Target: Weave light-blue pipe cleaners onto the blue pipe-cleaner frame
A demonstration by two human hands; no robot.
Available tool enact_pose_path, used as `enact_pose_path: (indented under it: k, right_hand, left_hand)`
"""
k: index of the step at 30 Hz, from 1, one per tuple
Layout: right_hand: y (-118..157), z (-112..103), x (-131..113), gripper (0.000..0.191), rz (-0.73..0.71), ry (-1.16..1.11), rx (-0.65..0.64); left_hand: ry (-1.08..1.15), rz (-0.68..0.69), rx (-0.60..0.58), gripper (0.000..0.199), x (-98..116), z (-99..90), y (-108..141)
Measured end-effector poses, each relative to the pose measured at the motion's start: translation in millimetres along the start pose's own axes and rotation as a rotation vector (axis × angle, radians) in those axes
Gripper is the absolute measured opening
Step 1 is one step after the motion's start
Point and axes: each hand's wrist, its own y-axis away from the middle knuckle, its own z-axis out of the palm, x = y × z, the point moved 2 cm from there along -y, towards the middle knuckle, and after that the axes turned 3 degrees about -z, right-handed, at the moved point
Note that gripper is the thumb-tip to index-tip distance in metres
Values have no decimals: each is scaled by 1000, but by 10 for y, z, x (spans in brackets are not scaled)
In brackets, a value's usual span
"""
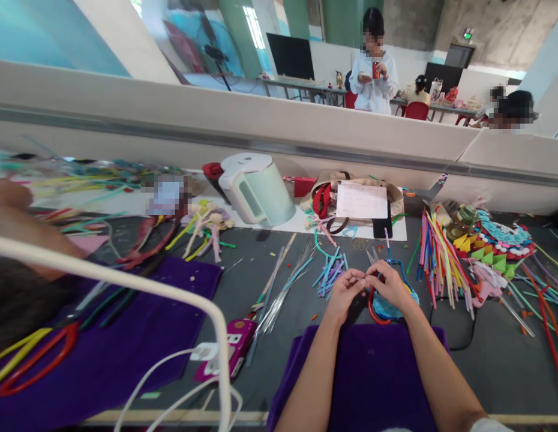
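Observation:
My left hand (pixel 344 294) and my right hand (pixel 390 285) meet fingertip to fingertip above the table, both pinched closed. Whatever they pinch is too small or too hidden to make out. Partly beneath my right hand lie red-handled scissors (pixel 377 313), their blades pointing away from me. A blue fuzzy piece (pixel 409 294) also rests there, half covered by the hand. Just left of my hands is a pile of short blue and purple pipe cleaner pieces (pixel 329 273). Under my forearms is a purple cloth (pixel 373 372).
Long colourful pipe cleaners (pixel 441 258) and a glass jar (pixel 463 222) stand to the right. Behind are a kettle (pixel 265 189), a paper sheet (pixel 362 201) and a phone (pixel 382 228). A pink power strip (pixel 236 348) and a white bar (pixel 171 282) are left, near another person's arm (pixel 31 240).

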Motion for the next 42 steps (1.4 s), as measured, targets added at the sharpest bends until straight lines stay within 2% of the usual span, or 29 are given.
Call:
enact_pose_path:
  k: [5, 10, 15, 22, 25, 29, 32, 35, 42]
  right_hand:
    - [-4, 8, 35, 12, 27, -43, 7]
    - [-13, 21, 46, 12, 26, -48, 35]
    - [4, 68, 36, 11, 70, -68, 33]
    - [14, 36, -77, 16, -88, 95, -34]
    - [15, 31, -48, 14, -88, 185, -24]
    - [23, 30, 18, 13, -66, 273, 17]
    - [28, 29, 52, 13, -48, 315, 42]
    - [27, 46, 60, 13, -43, 337, 42]
    - [17, 132, -7, 13, -3, 293, 67]
  left_hand:
    - [-41, 2, -15, 27, -13, -25, -12]
    - [-62, -65, -62, 24, -5, -22, -5]
    - [15, -126, -3, 24, -26, -35, -25]
    - [63, -183, 45, 23, -35, -32, -29]
    - [-90, -96, 73, 23, -24, -24, -29]
    - [-428, 155, 140, 20, -4, 1, -22]
    - [-656, 274, 169, 15, -13, 22, -9]
    - [-775, 324, 188, 11, -31, 25, -3]
    - [-768, 332, 222, 16, -21, 19, 16]
